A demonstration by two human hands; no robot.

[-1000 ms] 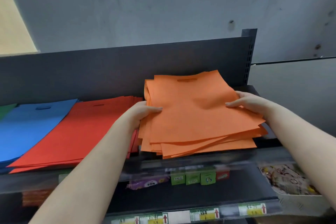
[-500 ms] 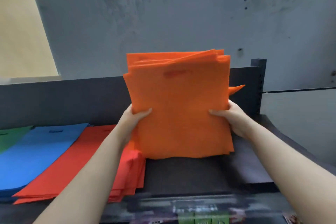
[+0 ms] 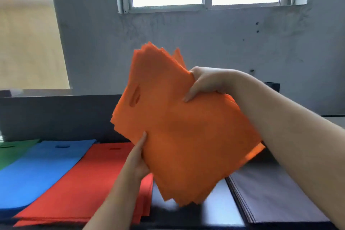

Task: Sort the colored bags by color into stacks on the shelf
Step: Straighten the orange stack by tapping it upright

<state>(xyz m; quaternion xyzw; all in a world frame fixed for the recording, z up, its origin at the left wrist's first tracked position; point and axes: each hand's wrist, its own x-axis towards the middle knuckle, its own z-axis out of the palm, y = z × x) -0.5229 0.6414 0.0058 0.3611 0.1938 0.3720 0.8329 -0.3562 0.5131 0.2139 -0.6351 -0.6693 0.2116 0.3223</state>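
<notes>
Rotated orange bags (image 3: 179, 136) off upright, likely to square edges: right hand (image 3: 205, 82) pinches top edge, left hand (image 3: 138, 157) grips lower edge; red stack (image 3: 89, 179) below-left.

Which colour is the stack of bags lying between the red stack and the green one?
Blue, seen in the head view.

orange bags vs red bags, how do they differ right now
The orange bags are held up off the shelf, tilted, gripped by the left hand and right hand; the red bags lie flat and untouched. Orange edges are fanned; red's sit neater. Both have cut-out handles.
</notes>
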